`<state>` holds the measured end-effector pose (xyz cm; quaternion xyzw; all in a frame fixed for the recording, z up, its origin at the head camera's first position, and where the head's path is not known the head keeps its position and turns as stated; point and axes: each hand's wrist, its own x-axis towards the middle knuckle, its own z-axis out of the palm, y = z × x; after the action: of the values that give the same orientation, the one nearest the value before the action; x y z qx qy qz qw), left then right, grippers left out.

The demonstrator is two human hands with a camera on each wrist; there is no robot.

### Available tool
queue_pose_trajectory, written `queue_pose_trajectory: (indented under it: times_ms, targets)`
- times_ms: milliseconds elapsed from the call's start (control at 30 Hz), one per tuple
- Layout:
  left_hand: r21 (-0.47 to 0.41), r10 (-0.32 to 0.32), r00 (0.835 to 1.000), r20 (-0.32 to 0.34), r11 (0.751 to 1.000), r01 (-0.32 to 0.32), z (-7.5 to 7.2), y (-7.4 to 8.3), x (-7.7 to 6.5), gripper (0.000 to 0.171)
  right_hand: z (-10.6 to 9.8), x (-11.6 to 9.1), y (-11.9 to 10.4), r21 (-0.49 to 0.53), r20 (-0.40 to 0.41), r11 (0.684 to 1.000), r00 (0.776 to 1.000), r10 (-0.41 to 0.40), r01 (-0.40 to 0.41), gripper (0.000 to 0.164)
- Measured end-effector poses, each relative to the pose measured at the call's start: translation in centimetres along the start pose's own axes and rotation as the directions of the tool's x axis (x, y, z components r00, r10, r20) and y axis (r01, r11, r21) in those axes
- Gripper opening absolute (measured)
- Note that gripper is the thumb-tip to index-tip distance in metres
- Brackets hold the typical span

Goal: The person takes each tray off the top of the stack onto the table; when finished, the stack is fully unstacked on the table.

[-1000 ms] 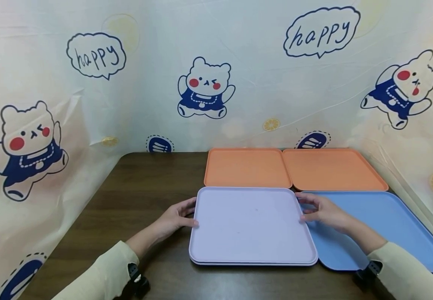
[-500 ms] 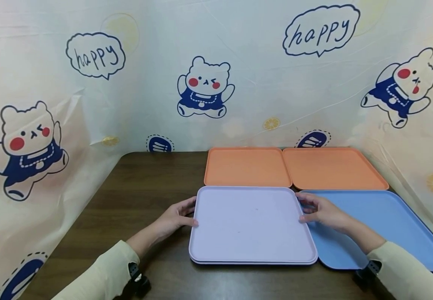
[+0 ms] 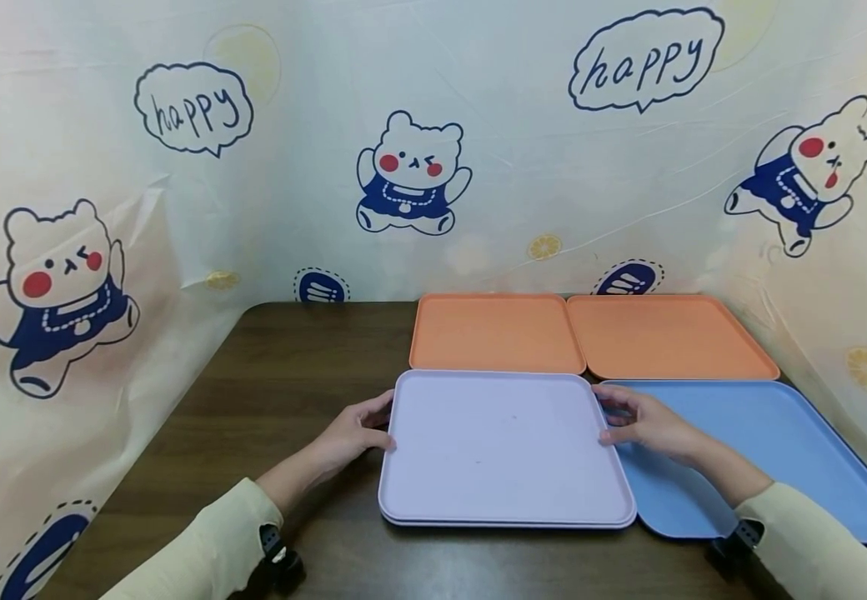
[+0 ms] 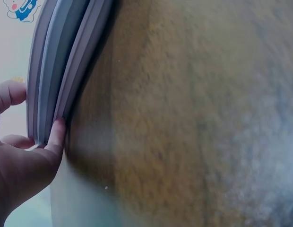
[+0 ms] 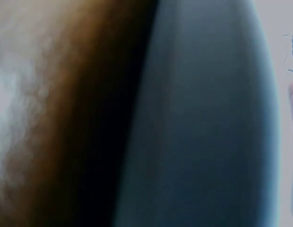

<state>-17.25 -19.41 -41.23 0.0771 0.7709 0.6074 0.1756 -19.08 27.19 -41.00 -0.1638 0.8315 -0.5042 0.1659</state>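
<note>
A stack of lavender trays (image 3: 508, 450) lies on the wooden table with its rims lined up. My left hand (image 3: 351, 433) holds the stack's left side, thumb at the top rim. In the left wrist view, layered tray edges (image 4: 61, 66) show, and a fingertip (image 4: 58, 130) touches the lowest one close to the tabletop. On the opposite side, my right hand (image 3: 647, 425) grips the right edge, thumb on the rim and other fingers partly hidden behind it. A blue tray (image 3: 749, 450) lies under my right forearm, touching or overlapped by the stack's right edge.
Two orange trays (image 3: 497, 333) lie side by side along the back of the table. Bare dark wood (image 3: 268, 375) extends to the left. A printed cloth (image 3: 291, 183) with bears hangs behind and at both sides. In the right wrist view, a blurred blue-grey edge (image 5: 208, 118) fills the middle.
</note>
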Motion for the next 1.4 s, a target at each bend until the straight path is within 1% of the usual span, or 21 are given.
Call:
queue_pose_trajectory:
  times_ms: [233,500,567,733,967,1167,1400]
  targets:
    - [0.019,-0.012,0.999,-0.045,1.000,0.012,0.2,0.7,-0.1,0.080,0.0,-0.1,-0.1,-0.002,0.001,1.000,1.000,-0.002,0.002,0.083]
    - [0.049,-0.020,0.995,-0.094,0.999,0.025,-0.1,1.4,0.0,0.076,0.0,-0.1,-0.2,-0.003,-0.001,1.000,1.000,-0.004,0.004,0.082]
    - [0.049,-0.020,0.995,-0.100,0.998,0.025,-0.2,1.6,0.1,0.075,0.0,-0.1,-0.2,-0.015,-0.003,1.000,1.000,-0.006,0.006,0.081]
    - [0.038,-0.015,0.996,-0.089,0.999,0.018,-0.6,1.9,0.2,0.075,-0.1,-0.1,-0.1,-0.033,-0.006,0.999,1.000,-0.009,0.009,0.080]
    - [-0.081,-0.078,0.994,-0.075,0.994,0.072,-1.2,2.1,0.1,0.072,-0.2,-0.2,-0.1,-0.027,0.002,1.000,1.000,-0.002,0.002,0.080]
    - [-0.164,-0.082,0.996,-0.039,0.984,0.075,-1.4,1.9,-0.4,0.067,-0.2,-0.3,-0.2,-0.007,0.009,1.000,1.000,-0.006,0.006,0.082]
    - [-0.225,-0.076,0.997,0.007,0.972,0.076,-2.0,1.2,-1.5,0.065,-0.2,-0.3,-0.1,0.009,0.039,1.000,0.999,-0.022,0.022,0.085]
